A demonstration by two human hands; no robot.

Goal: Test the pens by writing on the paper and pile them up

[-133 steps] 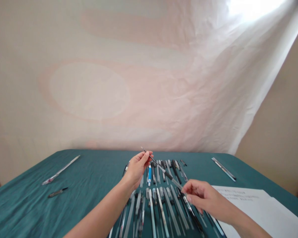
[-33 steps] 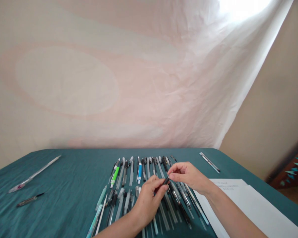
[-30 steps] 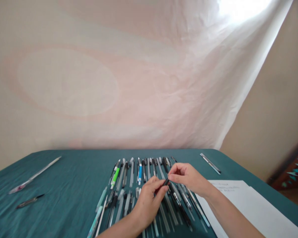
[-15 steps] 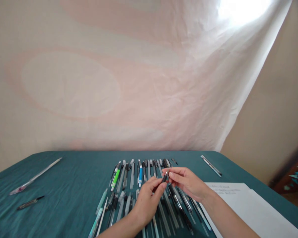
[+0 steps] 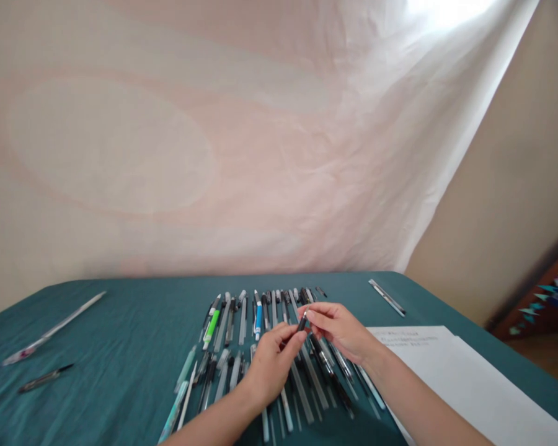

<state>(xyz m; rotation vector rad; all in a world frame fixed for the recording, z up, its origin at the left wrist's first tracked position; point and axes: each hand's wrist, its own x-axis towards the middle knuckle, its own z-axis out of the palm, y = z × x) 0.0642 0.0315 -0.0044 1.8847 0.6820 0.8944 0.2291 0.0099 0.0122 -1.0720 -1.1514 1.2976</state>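
My left hand (image 5: 273,362) is closed around a short, dark pen (image 5: 302,323), with the pen's end pointing up and away. With thumb and fingertips, my right hand (image 5: 341,331) pinches the metallic tip of that pen. Most of the barrel is hidden inside the left hand. Both hands are over rows of pens; a bright green pen (image 5: 211,329) and a blue-and-white pen (image 5: 258,321) stand out at the left of the far row. Several black pens (image 5: 330,370) lie below the right hand.
White paper (image 5: 451,378) with handwriting lies on the right of the green-clothed table (image 5: 134,353). A wrapped pen (image 5: 387,298) rests behind it. At left are a long clear wrapper (image 5: 56,328) and a dark pen piece (image 5: 45,378). A pale cloth (image 5: 260,155) hangs behind.
The camera view has shifted slightly, so the table's contents appear higher and a little to the left. Both hands keep hold of the pen in nearly the same pose.
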